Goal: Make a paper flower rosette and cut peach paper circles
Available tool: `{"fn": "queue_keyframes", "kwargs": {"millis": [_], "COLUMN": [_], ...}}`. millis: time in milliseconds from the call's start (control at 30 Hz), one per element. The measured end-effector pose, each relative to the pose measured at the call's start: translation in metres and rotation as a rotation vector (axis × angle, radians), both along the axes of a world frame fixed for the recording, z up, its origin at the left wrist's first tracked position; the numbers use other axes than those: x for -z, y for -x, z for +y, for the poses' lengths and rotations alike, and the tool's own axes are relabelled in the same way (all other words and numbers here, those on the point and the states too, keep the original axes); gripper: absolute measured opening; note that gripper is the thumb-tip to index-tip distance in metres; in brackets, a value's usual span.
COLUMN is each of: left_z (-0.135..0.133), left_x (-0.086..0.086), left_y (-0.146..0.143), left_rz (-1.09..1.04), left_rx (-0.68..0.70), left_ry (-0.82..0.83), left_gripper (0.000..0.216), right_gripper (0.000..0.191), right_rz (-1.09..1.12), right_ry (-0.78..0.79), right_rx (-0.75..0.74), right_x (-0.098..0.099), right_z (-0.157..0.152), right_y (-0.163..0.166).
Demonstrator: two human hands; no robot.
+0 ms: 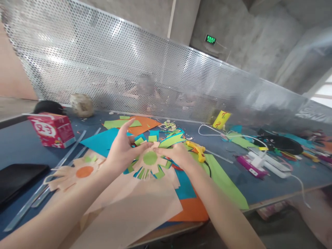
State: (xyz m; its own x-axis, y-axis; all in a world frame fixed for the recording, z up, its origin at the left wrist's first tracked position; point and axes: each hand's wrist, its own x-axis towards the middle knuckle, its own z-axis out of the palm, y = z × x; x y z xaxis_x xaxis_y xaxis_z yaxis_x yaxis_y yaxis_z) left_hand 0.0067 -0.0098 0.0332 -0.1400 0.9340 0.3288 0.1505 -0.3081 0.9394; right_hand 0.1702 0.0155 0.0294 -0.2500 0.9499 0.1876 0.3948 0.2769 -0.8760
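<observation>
One green-centred flower (150,158): layered, seemingly unfinished.
Left hand (123,148): spread.
Right hand (179,155): at flower's far-right edge, pinch unclear.
Orange-centred flower (84,172), left: apparently assembled.

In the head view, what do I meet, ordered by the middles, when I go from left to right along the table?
Black flat object, red box, orange-centred paper flower, left hand, green-centred paper flower, right hand, yellow glue gun, yellow container, purple power socket.

Soft light (stretched, blurry edges).
</observation>
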Motion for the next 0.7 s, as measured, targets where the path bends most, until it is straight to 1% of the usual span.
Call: {"fn": "queue_keyframes", "kwargs": {"millis": [133,200,267,367,433,500,600,700], "left_z": [-0.002,-0.002,0.0,0.003,0.005,0.006,0.004,0.002], "left_x": [-0.002,-0.001,0.001,0.006,0.008,0.009,0.006,0.003], "left_y": [-0.001,-0.001,0.001,0.004,0.006,0.006,0.006,0.007], "left_rz": [-0.018,-0.012,0.033,0.124,0.134,0.119,0.113,0.143], "left_rx": [-0.032,-0.027,-0.053,-0.107,-0.097,-0.078,-0.059,-0.069], "left_ry": [0.044,0.05,0.026,0.029,0.063,0.084,0.082,0.092], "left_gripper": [0.096,0.093,0.087,0.074,0.069,0.069,0.072,0.071], "right_gripper": [0.02,0.021,0.022,0.027,0.029,0.029,0.027,0.026], "right_rz": [0.077,0.063,0.042,0.114,0.179,0.179,0.122,0.089], "right_ry": [-0.013,-0.009,0.009,0.05,0.069,0.068,0.045,0.045], "right_rx": [-0.017,-0.016,-0.027,-0.127,-0.19,-0.187,-0.137,-0.126], "right_x": [0.003,0.003,0.003,0.004,0.004,0.005,0.005,0.004], "right_z": [0.001,0.002,0.004,0.007,0.009,0.009,0.008,0.007], "right_y": [0.0,-0.002,-0.003,-0.004,-0.004,-0.004,-0.005,-0.006]}}
